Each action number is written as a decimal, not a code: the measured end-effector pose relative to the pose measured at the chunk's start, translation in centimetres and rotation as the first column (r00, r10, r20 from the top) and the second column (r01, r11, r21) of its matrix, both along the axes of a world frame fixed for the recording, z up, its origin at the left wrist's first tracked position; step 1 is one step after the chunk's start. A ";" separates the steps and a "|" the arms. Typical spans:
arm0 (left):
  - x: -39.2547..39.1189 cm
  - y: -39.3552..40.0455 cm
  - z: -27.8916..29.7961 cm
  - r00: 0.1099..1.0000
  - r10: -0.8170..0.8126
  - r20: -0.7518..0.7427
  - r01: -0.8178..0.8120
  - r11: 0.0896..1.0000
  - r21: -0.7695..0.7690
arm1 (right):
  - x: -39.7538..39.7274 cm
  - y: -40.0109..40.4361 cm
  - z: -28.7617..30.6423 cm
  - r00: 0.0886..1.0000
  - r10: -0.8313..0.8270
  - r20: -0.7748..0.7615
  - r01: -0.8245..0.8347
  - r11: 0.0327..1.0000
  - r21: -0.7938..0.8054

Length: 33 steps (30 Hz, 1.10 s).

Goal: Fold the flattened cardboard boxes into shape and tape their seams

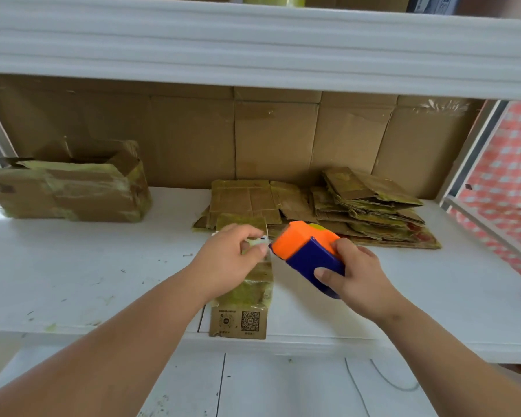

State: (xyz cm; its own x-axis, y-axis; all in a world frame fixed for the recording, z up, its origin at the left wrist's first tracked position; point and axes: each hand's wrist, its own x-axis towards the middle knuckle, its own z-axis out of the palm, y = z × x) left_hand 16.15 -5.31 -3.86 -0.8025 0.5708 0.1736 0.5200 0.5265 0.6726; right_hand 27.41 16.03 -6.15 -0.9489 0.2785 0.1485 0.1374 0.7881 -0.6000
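Note:
A small cardboard box [244, 311] with old yellowish tape and a QR code lies near the front edge of the white shelf [73, 266]. My left hand [227, 257] is over its far end and pinches the loose end of the tape at the dispenser's mouth. My right hand [354, 273] grips an orange and blue tape dispenser [306, 251] just right of the box. Flattened cardboard boxes [358, 206] lie stacked behind the dispenser.
An opened, taped carton [73, 191] stands at the back left. Brown cardboard sheets [268, 136] line the back wall. A white upper shelf [253, 49] overhangs the work area. A thin wire [382, 380] lies on the lower surface at the front.

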 end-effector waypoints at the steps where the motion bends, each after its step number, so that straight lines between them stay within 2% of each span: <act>1: 0.2 0.3 0.4 0.997 -0.001 0.083 -0.004 0.998 0.060 | 0.3 -0.3 0.3 0.999 0.038 -0.008 -0.038 0.999 -0.015; 4: 0.6 0.6 1.4 0.930 -0.048 0.365 -0.051 0.965 0.257 | 1.1 -1.3 1.0 0.994 0.105 -0.036 -0.106 0.994 -0.027; 7: 0.6 0.0 1.7 0.856 -0.092 0.508 -0.089 0.943 0.321 | 1.5 -1.7 1.1 0.990 0.135 -0.048 -0.134 0.991 0.023; 12: 1.2 -1.3 1.9 0.815 -0.149 0.561 -0.030 0.955 0.296 | 2.1 -2.0 1.0 0.985 0.160 -0.058 -0.159 0.987 0.015; 17: 1.7 -2.2 2.0 0.805 -0.233 0.545 0.043 0.940 0.338 | 2.5 -2.1 1.4 0.980 0.186 -0.077 -0.189 0.981 -0.033; 25: 1.7 -2.5 1.8 0.726 -0.287 0.625 -0.015 0.902 0.432 | 2.9 -2.4 2.3 0.978 0.193 -0.080 -0.200 0.974 -0.101; 31: 2.5 -2.3 2.3 0.692 -0.256 0.675 -0.060 0.911 0.408 | 3.0 -2.4 2.4 0.981 0.182 -0.069 -0.188 0.976 -0.109; 33: 2.6 -2.3 2.4 0.710 -0.233 0.665 -0.060 0.920 0.386 | 3.0 -2.5 2.4 0.983 0.164 -0.081 -0.173 0.978 -0.120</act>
State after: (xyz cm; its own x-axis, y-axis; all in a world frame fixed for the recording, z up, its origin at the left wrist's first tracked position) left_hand 18.79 -7.62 -1.48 -0.7258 0.6576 -0.2018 -0.1344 0.1521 0.9792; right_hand 30.41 13.55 -3.72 -0.9723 0.1362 0.1901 -0.0368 0.7137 -0.6995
